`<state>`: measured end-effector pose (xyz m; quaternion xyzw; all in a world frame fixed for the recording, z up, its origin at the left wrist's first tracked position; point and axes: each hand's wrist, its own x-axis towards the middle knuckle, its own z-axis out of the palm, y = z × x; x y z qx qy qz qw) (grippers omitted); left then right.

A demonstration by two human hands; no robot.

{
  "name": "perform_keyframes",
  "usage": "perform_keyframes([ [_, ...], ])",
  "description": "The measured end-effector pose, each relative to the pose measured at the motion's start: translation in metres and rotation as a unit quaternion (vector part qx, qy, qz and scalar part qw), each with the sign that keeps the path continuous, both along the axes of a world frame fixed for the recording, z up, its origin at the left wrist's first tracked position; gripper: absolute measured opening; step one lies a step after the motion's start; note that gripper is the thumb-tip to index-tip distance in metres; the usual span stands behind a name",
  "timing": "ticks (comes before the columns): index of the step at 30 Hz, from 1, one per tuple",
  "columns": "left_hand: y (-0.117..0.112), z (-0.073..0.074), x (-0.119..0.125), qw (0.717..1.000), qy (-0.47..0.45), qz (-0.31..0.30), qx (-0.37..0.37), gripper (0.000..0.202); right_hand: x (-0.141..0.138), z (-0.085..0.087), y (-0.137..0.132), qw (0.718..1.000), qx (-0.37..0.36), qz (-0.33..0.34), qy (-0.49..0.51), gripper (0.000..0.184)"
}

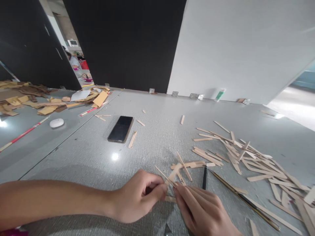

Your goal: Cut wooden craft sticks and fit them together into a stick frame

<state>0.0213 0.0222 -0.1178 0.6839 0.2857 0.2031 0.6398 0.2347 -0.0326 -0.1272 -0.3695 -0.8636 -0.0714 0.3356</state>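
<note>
Low in the middle of the head view, my left hand point(141, 198) is closed, thumb and fingers pinching a small piece made of flat wooden craft sticks point(175, 172). My right hand point(203, 206) meets it from the right, its fingertips closed on a thin wooden craft stick point(159, 171) that slants across the piece. My fingers partly cover where the sticks meet, so whether they are joined there is hidden. Just beyond my hands another stick point(184, 166) crosses at a slant. A black pen point(205, 177) and a dark pencil point(242, 196) lie beside my right hand.
Loose craft sticks point(258, 170) are heaped at the right. A phone point(120, 129) and a white oval case point(56, 123) lie further left, near torn cardboard point(46, 101). Black and white panels point(221, 49) stand at the back. A blade-like tip point(168, 230) shows at the bottom edge.
</note>
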Motion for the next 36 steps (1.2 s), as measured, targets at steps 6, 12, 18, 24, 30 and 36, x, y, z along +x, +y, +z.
perform_keyframes([
  [6, 0.0006, 0.0003, 0.0001, 1.0, 0.007, 0.0, 0.025, 0.042, 0.0002, -0.001, 0.0005, 1.0, 0.005, 0.0, -0.002, 0.015],
  [12, -0.0002, 0.0013, 0.0005, 1.0, 0.007, 0.007, 0.026, 0.042, 0.0006, -0.0023, -0.0021, 1.0, 0.011, -0.004, 0.0, 0.019],
  [18, 0.0002, 0.0019, 0.0003, 0.999, 0.014, 0.0, 0.052, 0.042, 0.0009, -0.0025, -0.0006, 1.0, 0.002, 0.004, -0.002, 0.016],
  [24, -0.0003, 0.0015, 0.0002, 0.998, 0.015, 0.011, 0.056, 0.042, 0.0012, -0.0019, -0.0011, 1.0, -0.015, 0.011, -0.001, 0.017],
  [30, 0.0009, 0.0008, -0.0011, 0.998, 0.012, 0.014, 0.057, 0.042, 0.0023, 0.0037, -0.0038, 0.998, -0.048, -0.02, 0.033, 0.018],
  [36, 0.0021, -0.0026, -0.0024, 0.998, -0.001, -0.011, 0.056, 0.039, 0.0024, 0.0022, 0.0013, 0.984, -0.125, -0.053, 0.118, 0.019],
])
